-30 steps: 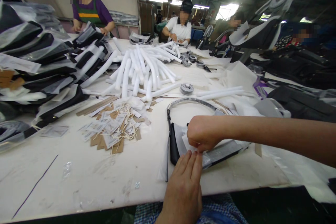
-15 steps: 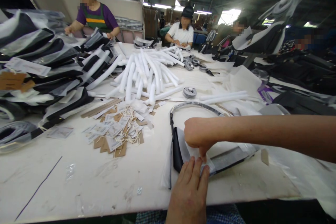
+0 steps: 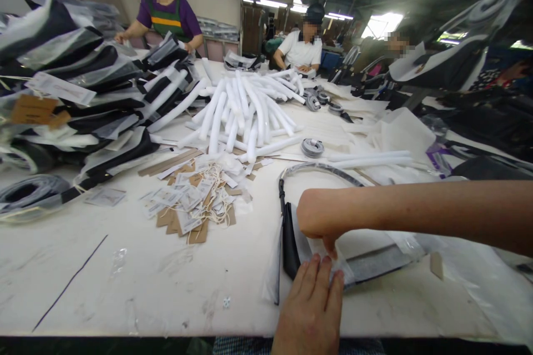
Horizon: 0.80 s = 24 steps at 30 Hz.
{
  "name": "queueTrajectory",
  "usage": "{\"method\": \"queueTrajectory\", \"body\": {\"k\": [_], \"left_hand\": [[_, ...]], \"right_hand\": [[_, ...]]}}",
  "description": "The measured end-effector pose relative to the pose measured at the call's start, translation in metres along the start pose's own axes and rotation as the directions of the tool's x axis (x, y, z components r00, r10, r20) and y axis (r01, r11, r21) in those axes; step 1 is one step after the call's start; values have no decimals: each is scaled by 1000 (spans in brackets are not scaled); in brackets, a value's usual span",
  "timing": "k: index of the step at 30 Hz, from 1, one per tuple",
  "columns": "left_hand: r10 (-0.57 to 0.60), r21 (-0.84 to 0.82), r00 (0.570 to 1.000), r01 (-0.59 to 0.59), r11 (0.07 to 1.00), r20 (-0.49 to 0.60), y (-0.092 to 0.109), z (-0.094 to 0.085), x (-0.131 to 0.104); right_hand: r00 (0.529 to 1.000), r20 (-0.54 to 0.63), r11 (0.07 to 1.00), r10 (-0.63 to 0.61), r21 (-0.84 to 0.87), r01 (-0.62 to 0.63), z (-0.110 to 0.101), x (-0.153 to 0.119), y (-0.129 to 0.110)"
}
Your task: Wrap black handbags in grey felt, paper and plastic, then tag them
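A black bag [image 3: 291,244] with a wrapped, arched strap [image 3: 320,167] lies near the table's front edge, partly covered by translucent white sheeting. My left hand [image 3: 312,305] rests flat on the bag's lower edge, its fingers stretched out over the sheeting. Coming in from the right, my right hand [image 3: 322,216] is curled above the bag, with a finger pointing down onto the sheeting just beyond my left fingertips. The rest of its fingers are folded and mostly hidden, so what they hold, if anything, cannot be made out.
Hang tags [image 3: 194,199] with strings lie left of the bag. Behind them is a heap of white foam tubes [image 3: 237,111]. Wrapped bags [image 3: 83,105] are stacked at the left. A coiled strap [image 3: 312,147] sits beyond the bag. People work across the table.
The view has shifted, so the scene sits slightly further right. Both hands remain on the bag in nearly the same pose.
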<state>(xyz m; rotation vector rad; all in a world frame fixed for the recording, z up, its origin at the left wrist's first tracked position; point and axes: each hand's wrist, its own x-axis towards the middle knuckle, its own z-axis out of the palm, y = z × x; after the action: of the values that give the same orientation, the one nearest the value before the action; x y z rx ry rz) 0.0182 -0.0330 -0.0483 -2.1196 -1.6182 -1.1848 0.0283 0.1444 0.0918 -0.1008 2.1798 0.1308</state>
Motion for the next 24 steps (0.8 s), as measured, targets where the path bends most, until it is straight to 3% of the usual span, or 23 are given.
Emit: {"method": "queueTrajectory", "body": {"k": [10, 15, 18, 21, 22, 23, 24], "left_hand": [[4, 32, 999, -3, 999, -40, 0, 4, 1], [37, 39, 999, -36, 999, -15, -3, 5, -1], [52, 45, 998, -50, 998, -34, -5, 7, -1], [69, 51, 994, -65, 997, -80, -7, 10, -1], [69, 50, 994, -65, 997, -82, -7, 11, -2], [68, 48, 994, -64, 997, -83, -7, 12, -3], [65, 45, 995, -62, 997, -78, -6, 13, -5]], "right_hand": [[997, -63, 995, 49, 88, -43, 11, 21, 45], [978, -115, 958, 173, 248, -141, 29, 25, 77], [915, -236, 903, 327, 363, -229, 43, 5, 87], [792, -402, 841, 460, 482, -244, 68, -21, 65], [757, -449, 823, 475, 530, -203, 79, -27, 51], [727, -501, 776, 469, 627, -68, 91, -30, 37], [730, -521, 735, 443, 677, 37, 104, -32, 23]]}}
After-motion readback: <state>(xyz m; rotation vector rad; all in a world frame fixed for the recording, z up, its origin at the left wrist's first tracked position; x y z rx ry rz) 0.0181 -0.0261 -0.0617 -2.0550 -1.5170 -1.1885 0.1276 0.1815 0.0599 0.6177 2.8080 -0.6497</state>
